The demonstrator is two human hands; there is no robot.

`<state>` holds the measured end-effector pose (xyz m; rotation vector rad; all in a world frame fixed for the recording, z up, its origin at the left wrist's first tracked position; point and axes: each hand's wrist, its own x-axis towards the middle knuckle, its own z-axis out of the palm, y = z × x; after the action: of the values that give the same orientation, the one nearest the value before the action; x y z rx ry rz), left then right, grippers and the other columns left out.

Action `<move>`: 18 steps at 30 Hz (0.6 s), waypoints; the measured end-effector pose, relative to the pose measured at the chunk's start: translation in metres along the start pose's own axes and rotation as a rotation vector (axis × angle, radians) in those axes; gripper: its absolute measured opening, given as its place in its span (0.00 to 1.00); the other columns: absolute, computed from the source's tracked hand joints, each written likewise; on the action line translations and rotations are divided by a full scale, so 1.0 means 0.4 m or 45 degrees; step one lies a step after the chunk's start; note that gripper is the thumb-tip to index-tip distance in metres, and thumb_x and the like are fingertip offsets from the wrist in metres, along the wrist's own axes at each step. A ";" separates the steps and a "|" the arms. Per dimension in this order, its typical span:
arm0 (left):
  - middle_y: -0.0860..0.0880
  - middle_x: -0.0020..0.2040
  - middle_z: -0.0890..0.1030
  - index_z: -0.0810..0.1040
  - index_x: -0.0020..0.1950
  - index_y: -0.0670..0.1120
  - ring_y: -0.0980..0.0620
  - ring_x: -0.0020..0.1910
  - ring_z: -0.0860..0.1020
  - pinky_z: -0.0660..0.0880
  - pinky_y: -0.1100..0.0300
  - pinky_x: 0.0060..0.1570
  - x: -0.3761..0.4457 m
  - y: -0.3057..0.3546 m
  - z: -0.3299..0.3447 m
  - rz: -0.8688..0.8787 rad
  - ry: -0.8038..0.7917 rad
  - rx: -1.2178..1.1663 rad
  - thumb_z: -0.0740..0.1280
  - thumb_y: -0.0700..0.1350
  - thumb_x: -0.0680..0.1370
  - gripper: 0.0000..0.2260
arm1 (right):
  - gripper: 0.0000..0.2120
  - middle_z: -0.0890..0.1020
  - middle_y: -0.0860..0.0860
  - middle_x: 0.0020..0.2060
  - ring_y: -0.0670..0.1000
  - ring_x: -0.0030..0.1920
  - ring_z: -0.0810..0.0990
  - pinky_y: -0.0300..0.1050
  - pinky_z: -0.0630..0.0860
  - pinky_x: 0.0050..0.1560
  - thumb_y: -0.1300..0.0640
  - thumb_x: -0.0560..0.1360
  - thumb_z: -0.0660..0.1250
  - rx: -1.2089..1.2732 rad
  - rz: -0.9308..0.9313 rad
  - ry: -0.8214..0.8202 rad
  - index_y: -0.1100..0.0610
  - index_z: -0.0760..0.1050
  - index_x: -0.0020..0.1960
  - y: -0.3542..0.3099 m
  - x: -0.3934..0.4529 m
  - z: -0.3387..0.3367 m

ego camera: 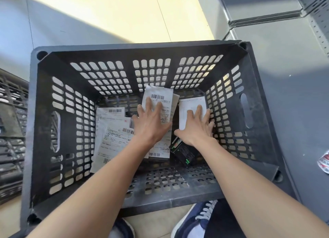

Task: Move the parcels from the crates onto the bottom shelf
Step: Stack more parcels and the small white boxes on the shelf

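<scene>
The left hand (151, 120) lies flat, fingers spread and straight, on a long white parcel (160, 102) near the far wall of the black perforated crate (58, 72). The right hand (197, 125) is likewise flat and spread on a smaller white parcel (188, 106) that sits against the crate's right wall. Neither hand has curled round anything yet; both merely press on top.

The risk, as I judge it, lies in the grip. These parcels look thin, flat and slick, lying close to the crate floor, so fingertips may slide across the wrapping instead of getting beneath an edge. Lifting two at once, one per hand, could let either one slip and drop back. The long parcel also overlaps its neighbours, so dragging it may pull another along.

The parcels are pale mailers bearing printed shipping labels with barcodes. Several more labelled parcels (114, 131) lie overlapped toward the crate's left wall, and a small black box with green print (183, 153) rests near the crate's middle, just below the right wrist. All remain inside the crate. Grey metal shelving (263, 10) stands beyond the crate's far right corner.
</scene>
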<state>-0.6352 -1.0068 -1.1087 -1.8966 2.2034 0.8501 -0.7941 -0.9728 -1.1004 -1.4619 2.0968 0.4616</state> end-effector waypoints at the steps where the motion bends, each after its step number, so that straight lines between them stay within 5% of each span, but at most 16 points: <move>1: 0.48 0.79 0.53 0.63 0.71 0.56 0.34 0.74 0.60 0.70 0.31 0.62 0.000 -0.001 0.001 0.000 0.004 -0.015 0.68 0.67 0.73 0.32 | 0.45 0.38 0.58 0.80 0.68 0.77 0.33 0.70 0.50 0.74 0.35 0.72 0.67 -0.004 0.001 0.001 0.53 0.49 0.79 0.001 0.002 0.005; 4: 0.48 0.78 0.54 0.63 0.70 0.56 0.35 0.71 0.62 0.73 0.32 0.58 -0.004 -0.001 0.004 -0.002 0.029 -0.046 0.68 0.67 0.72 0.31 | 0.47 0.36 0.58 0.79 0.69 0.76 0.32 0.69 0.50 0.74 0.35 0.72 0.68 -0.067 -0.027 0.007 0.50 0.45 0.79 0.007 0.005 0.017; 9: 0.47 0.75 0.59 0.69 0.65 0.55 0.37 0.68 0.65 0.76 0.40 0.53 -0.015 -0.004 -0.014 0.038 0.055 -0.063 0.70 0.64 0.71 0.27 | 0.43 0.41 0.56 0.80 0.68 0.77 0.36 0.68 0.52 0.74 0.37 0.72 0.70 -0.033 -0.027 0.037 0.47 0.53 0.79 0.017 -0.005 -0.007; 18: 0.46 0.76 0.60 0.69 0.67 0.55 0.37 0.68 0.67 0.76 0.36 0.57 -0.089 0.022 -0.109 0.115 0.182 0.025 0.72 0.61 0.70 0.29 | 0.42 0.47 0.52 0.81 0.65 0.78 0.41 0.69 0.51 0.75 0.36 0.71 0.68 0.136 -0.056 0.229 0.43 0.55 0.80 0.043 -0.133 -0.110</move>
<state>-0.6241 -0.9957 -1.0538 -1.9180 2.3869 0.7231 -0.8064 -0.9512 -1.0336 -1.5326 2.1852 0.2038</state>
